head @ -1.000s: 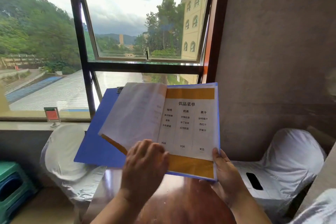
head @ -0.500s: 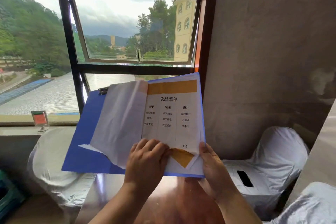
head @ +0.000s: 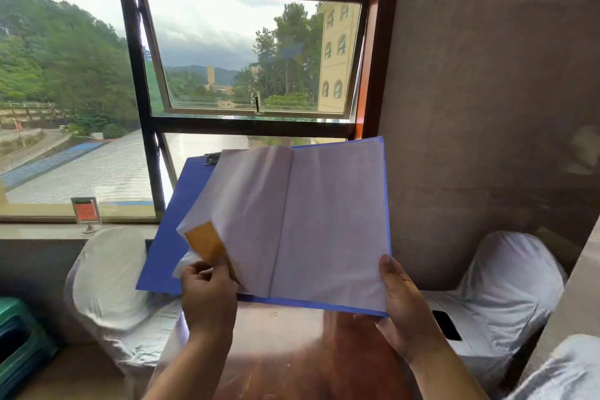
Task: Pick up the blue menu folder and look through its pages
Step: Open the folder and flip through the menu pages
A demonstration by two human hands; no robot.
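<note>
L hand [head: 207, 294]: pinches page of blue plastic menu folder [head: 328, 224]
R hand [head: 401, 305]: grips folder edge
Around: white-covered chairs [head: 107, 273] beside hands
Hidden: page print illegible

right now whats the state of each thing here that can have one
blue menu folder: open, held up above the table
page: mid-turn, orange-banded corner curled over
right-hand page: flat, blank
left hand: pinching the turning page's corner
right hand: gripping the folder's lower right corner
window sash: tilted open
</note>
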